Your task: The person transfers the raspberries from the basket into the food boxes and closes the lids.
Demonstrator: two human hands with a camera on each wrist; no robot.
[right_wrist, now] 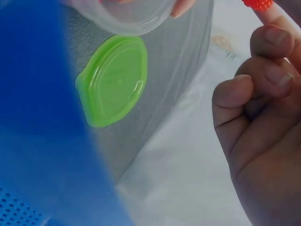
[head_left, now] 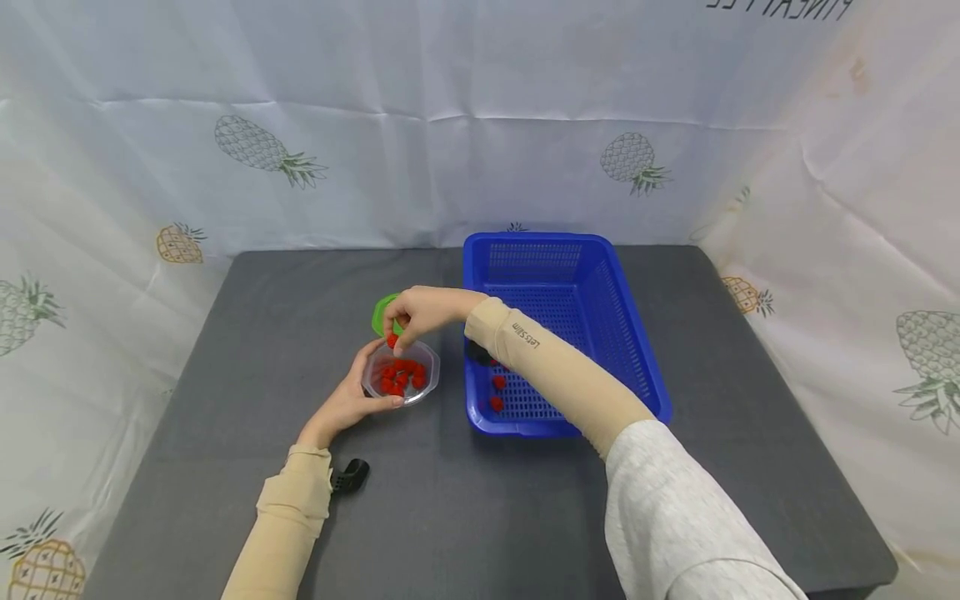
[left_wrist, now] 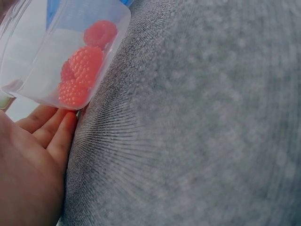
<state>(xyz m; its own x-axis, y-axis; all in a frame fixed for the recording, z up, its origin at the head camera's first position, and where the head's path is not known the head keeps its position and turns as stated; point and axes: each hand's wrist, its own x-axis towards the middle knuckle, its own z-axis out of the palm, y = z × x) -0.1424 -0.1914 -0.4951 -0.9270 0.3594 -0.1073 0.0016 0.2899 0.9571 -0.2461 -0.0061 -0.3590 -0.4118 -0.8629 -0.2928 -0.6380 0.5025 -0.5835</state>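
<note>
Over a clear plastic container, my right hand pinches a red raspberry between thumb and fingertips. That same raspberry shows at the top edge of the right wrist view. My left hand grips the container at its left side, thumb along the near edge and fingers round the far side. Several raspberries lie inside; through the clear wall, raspberries also appear in the left wrist view. Behind the container, partly hidden by my right hand, lies a green lid.
A blue perforated basket stands to the right, under my right forearm. In its near left part lie raspberries; the forearm hides some of the inside. Everything rests on a dark grey table, with a pineapple-print curtain behind.
</note>
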